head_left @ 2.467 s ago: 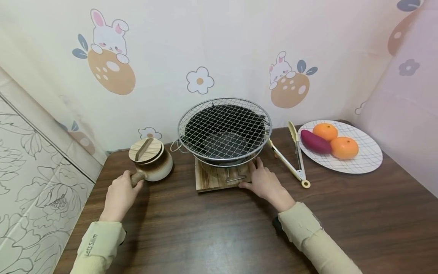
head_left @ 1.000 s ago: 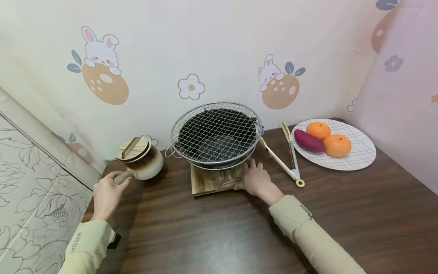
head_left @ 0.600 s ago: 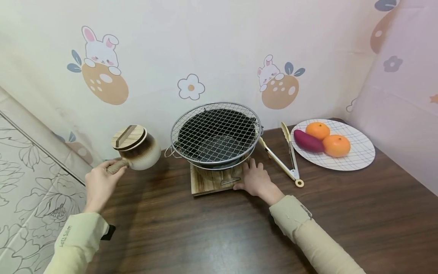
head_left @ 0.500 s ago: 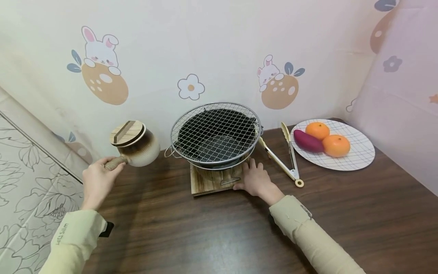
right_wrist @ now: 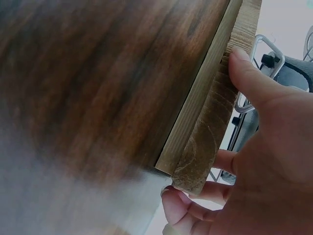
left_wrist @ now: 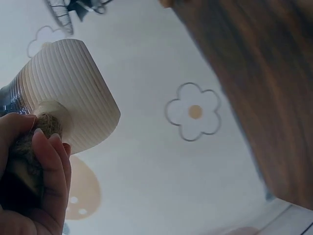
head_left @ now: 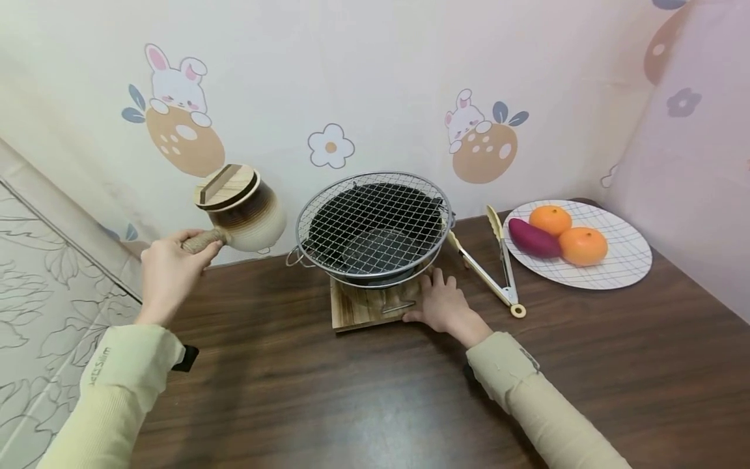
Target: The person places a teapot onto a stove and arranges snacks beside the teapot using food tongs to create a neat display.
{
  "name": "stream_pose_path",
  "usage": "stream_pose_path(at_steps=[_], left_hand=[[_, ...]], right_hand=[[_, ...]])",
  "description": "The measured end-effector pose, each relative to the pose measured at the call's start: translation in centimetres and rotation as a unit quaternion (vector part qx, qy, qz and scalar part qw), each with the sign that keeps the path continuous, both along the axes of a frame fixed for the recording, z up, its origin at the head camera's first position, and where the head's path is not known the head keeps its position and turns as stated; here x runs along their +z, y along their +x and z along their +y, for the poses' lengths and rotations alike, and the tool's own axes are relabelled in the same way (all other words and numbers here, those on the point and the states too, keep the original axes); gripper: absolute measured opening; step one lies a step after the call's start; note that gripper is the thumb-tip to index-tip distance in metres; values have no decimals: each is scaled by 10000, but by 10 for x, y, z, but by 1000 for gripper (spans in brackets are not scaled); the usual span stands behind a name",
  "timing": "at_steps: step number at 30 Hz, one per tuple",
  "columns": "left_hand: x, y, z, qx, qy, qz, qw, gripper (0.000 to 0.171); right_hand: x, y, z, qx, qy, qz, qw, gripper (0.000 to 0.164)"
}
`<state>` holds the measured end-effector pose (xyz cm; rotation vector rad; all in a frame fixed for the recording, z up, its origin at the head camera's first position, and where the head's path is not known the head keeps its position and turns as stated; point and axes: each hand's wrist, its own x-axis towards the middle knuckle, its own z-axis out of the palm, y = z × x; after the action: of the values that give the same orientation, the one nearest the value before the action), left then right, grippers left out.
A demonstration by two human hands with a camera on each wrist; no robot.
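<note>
Evidently we are at the lifting step: as we judge it, one hand bears the pot while the other steadies the stand. In the head view we take the grill [head_left: 375, 225] as the clock's centre. The lidded pot [head_left: 258, 225] sits near nine o'clock, seemingly clear of the table [head_left: 351, 410], its wooden lid [head_left: 231, 189] on. Our left hand [head_left: 170, 270], between eight and nine, grasps its handle [head_left: 199, 241]. Our right hand [head_left: 442, 306], between four and five, grips the corner of the wooden board [head_left: 356, 314] under the grill. The tongs [head_left: 508, 296] stand spread between three and four; the plate [head_left: 631, 255] with two oranges [head_left: 552, 220] and a purple root [head_left: 534, 239] lies about three.

In the left wrist view we see the pot towards ten o'clock, thumb and fingers curled round the twine-wrapped handle; how level it hangs we cannot tell.

In the right wrist view our hand is towards four o'clock, thumb against the board's front edge, fingers at its side.

The next move, we think, calls for a firm, even hold so that the lid stays seated, with the board held steady.
</note>
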<state>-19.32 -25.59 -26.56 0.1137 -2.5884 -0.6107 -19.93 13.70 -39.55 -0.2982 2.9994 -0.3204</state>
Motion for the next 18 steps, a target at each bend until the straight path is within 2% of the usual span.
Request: stream_pose_path(at_steps=[7, 12, 18], left_hand=[[20, -8, 20, -185, 388, -114, 9990, 41], [26, -16, 33, -493, 418, 14, 9979, 38], [29, -23, 50, -658, 445, 74, 9968, 33]], right_hand=[[1, 1, 2, -10, -79, -88, 9999, 90], [0, 0, 2, -73, -55, -89, 9999, 91], [-3, 0, 0, -96, -89, -94, 9999, 91]])
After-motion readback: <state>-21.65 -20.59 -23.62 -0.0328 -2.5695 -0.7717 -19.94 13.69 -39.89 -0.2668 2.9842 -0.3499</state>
